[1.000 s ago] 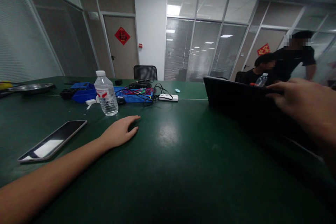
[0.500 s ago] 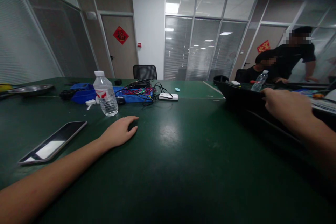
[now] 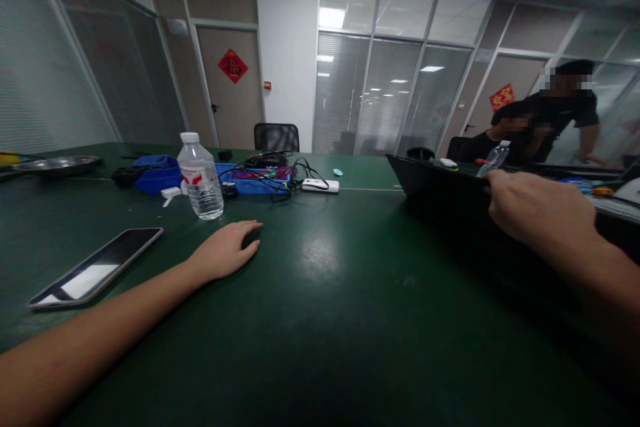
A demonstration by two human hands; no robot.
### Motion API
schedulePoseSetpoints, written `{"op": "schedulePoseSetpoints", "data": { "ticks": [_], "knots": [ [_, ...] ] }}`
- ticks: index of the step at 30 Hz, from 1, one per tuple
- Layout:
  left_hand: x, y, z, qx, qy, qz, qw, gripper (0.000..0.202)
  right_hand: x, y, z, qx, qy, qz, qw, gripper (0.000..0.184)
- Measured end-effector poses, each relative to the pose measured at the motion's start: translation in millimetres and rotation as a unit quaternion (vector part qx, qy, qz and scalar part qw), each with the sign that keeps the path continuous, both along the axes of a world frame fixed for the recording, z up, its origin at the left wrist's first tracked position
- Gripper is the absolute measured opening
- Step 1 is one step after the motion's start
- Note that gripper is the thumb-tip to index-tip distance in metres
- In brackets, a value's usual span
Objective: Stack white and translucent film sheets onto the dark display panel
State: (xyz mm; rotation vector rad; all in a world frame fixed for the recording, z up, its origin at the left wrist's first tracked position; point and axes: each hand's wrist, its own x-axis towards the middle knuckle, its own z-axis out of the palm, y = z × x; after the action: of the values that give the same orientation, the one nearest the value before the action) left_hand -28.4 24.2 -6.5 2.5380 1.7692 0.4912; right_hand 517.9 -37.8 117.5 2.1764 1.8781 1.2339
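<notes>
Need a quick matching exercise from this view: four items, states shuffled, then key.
1. bare left hand
2. bare right hand
3. dark glossy rectangular phone
4. clear plastic bottle with red-marked label

A. standing upright
B. gripping the edge of a thin flat black panel
C. lying flat, face up
D. resting on the green tabletop, holding nothing

Pairs: 1-D; 2-B; 3-C; 4-A

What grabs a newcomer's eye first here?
Probably the right hand at the right, gripping the upper edge of a large dark panel over the green table. Next, the clear water bottle standing at left, beyond the left hand, which lies open on the tabletop beside a phone. Behind, a red diamond sign stands out on the back-left door.
</notes>
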Motion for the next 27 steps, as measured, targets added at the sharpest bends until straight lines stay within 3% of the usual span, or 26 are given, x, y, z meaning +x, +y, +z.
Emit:
{"op": "schedulePoseSetpoints", "data": {
  "ticks": [3, 6, 8, 10, 12, 15, 21, 25, 27],
  "knots": [
    [0.2, 1.4, -1.5, -0.001, -0.011, 0.008, 1.000, 0.073, -21.8, -13.2, -2.1, 0.020, -0.012, 0.049, 0.999, 0.035],
    [0.2, 1.1, -0.8, -0.004, -0.035, 0.026, 0.999, 0.071, -40.0, -25.3, -7.1, 0.053, -0.055, 0.205, 0.976, 0.035],
    [0.1, 0.6, 0.2, 0.002, -0.066, 0.038, 0.997, 0.070, -50.3, -33.0, -11.1, 0.057, -0.086, 0.363, 0.926, 0.028],
    [0.1, 0.2, 0.9, 0.017, -0.106, 0.046, 0.993, 0.071, -61.3, -40.3, -16.2, 0.028, -0.105, 0.500, 0.859, 0.024],
    [0.6, 0.0, 1.0, 0.027, -0.149, 0.050, 0.987, 0.074, -74.4, -47.3, -23.5, -0.023, -0.109, 0.571, 0.814, 0.025],
    [2.4, -0.4, 2.0, 0.004, -0.181, 0.040, 0.983, 0.077, -95.4, -56.1, -38.0, -0.087, -0.113, 0.593, 0.792, 0.029],
    [0.7, 1.9, 4.1, -0.050, -0.112, 0.012, 0.992, 0.074, -115.2, -58.3, -68.2, -0.150, -0.088, 0.614, 0.770, 0.027],
    [-2.9, 7.7, -4.2, -0.051, -0.027, -0.005, 0.998, 0.083, -100.0, -30.1, -74.9, -0.228, -0.011, 0.618, 0.752, 0.034],
    [-1.8, 9.2, -8.0, -0.039, 0.018, -0.009, 0.999, 0.085, -76.1, -1.9, -75.4, -0.240, 0.037, 0.584, 0.775, 0.034]
  ]
}}
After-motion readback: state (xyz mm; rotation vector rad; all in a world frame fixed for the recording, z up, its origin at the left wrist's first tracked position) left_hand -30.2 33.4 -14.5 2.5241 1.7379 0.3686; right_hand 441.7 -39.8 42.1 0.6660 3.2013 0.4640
